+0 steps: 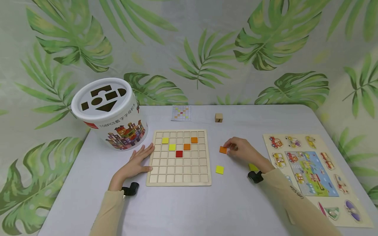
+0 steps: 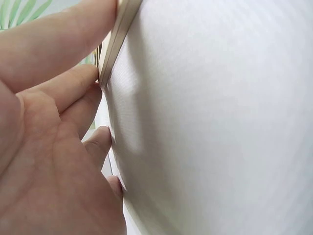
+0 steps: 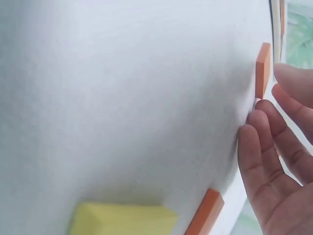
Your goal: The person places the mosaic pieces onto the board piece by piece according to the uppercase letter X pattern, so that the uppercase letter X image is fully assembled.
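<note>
A square wooden grid board (image 1: 178,182) lies before me, with two yellow tiles (image 1: 165,140), two orange tiles (image 1: 194,140) and one red tile (image 1: 179,153) in its cells. My left hand (image 1: 134,165) rests at the board's left edge, fingers spread and thumb touching the rim. Right of the board, the fingertips of my right hand (image 1: 243,151) are at the corner of a loose orange tile (image 1: 222,149) on the table. In the right wrist view, that orange tile (image 3: 263,71) is beside the thumb and fingers, not visibly pinched.
A yellow tile (image 1: 220,169) lies nearer me; another (image 1: 253,167) is partly under my right wrist. The right wrist view shows another orange tile (image 3: 205,213). A pattern card (image 1: 181,113) and wooden cube (image 1: 218,118) lie behind; a white bucket (image 1: 110,114) stands left, a picture puzzle (image 1: 313,173) right.
</note>
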Demonstrator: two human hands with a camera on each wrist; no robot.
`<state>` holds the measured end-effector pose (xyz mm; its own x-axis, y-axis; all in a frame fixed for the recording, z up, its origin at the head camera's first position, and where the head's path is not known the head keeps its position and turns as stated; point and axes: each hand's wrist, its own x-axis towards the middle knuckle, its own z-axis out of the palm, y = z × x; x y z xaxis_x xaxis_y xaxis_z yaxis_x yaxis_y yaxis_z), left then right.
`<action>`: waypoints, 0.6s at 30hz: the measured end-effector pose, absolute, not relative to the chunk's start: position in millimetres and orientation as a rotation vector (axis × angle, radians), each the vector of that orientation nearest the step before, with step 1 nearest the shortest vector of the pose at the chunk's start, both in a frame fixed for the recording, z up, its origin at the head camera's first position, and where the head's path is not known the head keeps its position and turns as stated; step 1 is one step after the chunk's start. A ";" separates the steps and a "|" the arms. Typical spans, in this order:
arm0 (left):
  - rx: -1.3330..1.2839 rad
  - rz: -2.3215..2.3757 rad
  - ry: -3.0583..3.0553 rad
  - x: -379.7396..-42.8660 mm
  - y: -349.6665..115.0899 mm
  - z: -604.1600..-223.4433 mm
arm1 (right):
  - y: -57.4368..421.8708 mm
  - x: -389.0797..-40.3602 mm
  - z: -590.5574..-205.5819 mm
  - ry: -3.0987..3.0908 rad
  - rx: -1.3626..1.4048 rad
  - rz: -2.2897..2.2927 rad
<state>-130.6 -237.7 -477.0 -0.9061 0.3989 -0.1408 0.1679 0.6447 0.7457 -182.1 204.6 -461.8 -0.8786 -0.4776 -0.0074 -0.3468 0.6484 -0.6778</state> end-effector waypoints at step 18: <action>0.466 1.117 2.574 -131.6 -237.7 -479.1 | 183.3 -182.9 -460.1 2.735 -0.810 -0.986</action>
